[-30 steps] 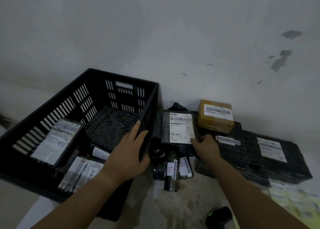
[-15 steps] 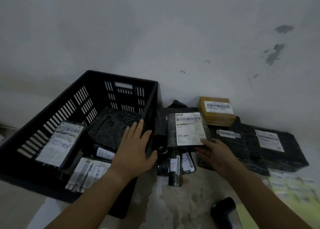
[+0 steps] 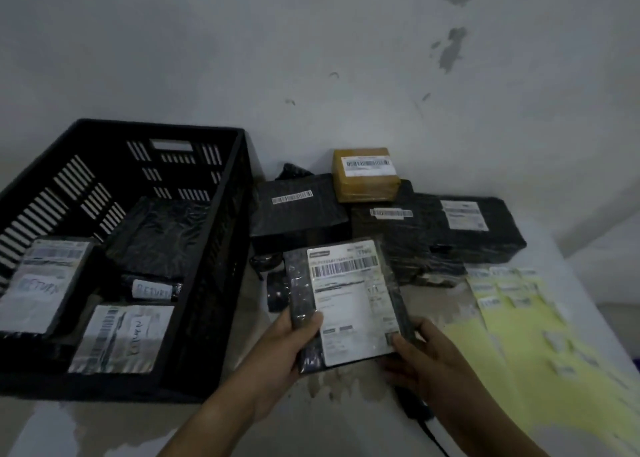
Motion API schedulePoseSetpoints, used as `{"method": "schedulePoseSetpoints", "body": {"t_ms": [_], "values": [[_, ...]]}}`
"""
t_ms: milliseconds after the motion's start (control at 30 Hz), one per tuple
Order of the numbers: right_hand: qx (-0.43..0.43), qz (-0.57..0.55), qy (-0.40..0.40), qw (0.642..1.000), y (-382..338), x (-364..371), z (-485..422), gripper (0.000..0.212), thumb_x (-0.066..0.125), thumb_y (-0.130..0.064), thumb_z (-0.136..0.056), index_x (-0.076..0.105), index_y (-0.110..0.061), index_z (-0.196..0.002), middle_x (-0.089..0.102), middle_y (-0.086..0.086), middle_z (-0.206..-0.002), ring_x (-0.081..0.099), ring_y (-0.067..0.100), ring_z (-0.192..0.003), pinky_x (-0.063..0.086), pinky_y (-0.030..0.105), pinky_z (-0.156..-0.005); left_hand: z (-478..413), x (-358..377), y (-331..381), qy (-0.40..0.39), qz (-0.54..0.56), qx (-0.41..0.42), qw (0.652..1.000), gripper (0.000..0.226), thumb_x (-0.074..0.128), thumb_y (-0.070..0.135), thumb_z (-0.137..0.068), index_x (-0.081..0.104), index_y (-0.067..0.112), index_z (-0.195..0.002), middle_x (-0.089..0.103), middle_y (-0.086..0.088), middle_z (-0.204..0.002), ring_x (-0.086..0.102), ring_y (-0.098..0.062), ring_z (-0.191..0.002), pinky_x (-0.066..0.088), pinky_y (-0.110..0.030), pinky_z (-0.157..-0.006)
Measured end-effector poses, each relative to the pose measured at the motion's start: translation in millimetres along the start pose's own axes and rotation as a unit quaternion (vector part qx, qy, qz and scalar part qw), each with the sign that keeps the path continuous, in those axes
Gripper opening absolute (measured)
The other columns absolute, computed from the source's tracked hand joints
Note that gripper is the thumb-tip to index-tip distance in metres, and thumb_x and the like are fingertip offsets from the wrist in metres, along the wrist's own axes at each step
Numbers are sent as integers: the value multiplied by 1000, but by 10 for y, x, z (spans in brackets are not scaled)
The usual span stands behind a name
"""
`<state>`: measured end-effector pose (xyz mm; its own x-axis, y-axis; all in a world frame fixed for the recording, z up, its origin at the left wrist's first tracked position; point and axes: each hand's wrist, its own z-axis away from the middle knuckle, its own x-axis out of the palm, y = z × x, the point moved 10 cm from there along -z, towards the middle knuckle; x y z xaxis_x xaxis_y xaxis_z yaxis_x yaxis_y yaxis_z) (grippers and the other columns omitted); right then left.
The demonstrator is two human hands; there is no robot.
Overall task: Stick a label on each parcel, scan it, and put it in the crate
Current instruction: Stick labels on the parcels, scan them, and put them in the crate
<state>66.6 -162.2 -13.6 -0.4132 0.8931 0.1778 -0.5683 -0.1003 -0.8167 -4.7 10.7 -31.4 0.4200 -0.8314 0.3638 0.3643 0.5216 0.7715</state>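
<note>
You're holding the parcel [image 3: 346, 304] just above the desk [image 3: 138, 422], right of the crate [image 3: 221, 249]. Your left grip [image 3: 277, 346] is pinching its near left corner, thumb on top, and your right grip [image 3: 429, 363] is curling round the near right corner. The label [image 3: 356, 332] is facing up at you, likely for scanning. The long axis is running away from you, barcode end farthest.

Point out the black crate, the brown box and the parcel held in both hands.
black crate [image 3: 229, 249], head view, on its right side wall
brown box [image 3: 367, 188], head view, on its front face under the label
held parcel [image 3: 349, 304], head view, on the middle of its white label
</note>
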Motion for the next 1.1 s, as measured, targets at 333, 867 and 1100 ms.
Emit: {"method": "schedulePoseSetpoints", "body": {"t_ms": [333,867,1100], "values": [[39,427,149,891,1034,-1253,-598,76,71,-44,-86,32,-15,-145,52,6,-131,59,23,-102,50,33,-75,169,-402,-476,114,-37,4,993,31,61,28,-100,56,48,-123,71,18,-123,65,-14,-118,46,-49,-111],[34,336,4,941,752,-1234,-262,66,67,-19,-92,32,-31,-148,63,2,-115,65,16,-85,49,26,-67,362,6,-584,207,61,35,976,30,55,22,-103,56,42,-125,78,4,-112,75,-26,-100,62,-44,-72],[-63,122,22,990,72,-1518,731,38,61,1,-92,61,-16,-126,69,20,-79,64,34,-67,50,34,-62,112,660,-753,193,55,24,979,58,23,68,-99,66,37,-123,77,4,-115,75,-19,-102,58,-38,-75]]}}
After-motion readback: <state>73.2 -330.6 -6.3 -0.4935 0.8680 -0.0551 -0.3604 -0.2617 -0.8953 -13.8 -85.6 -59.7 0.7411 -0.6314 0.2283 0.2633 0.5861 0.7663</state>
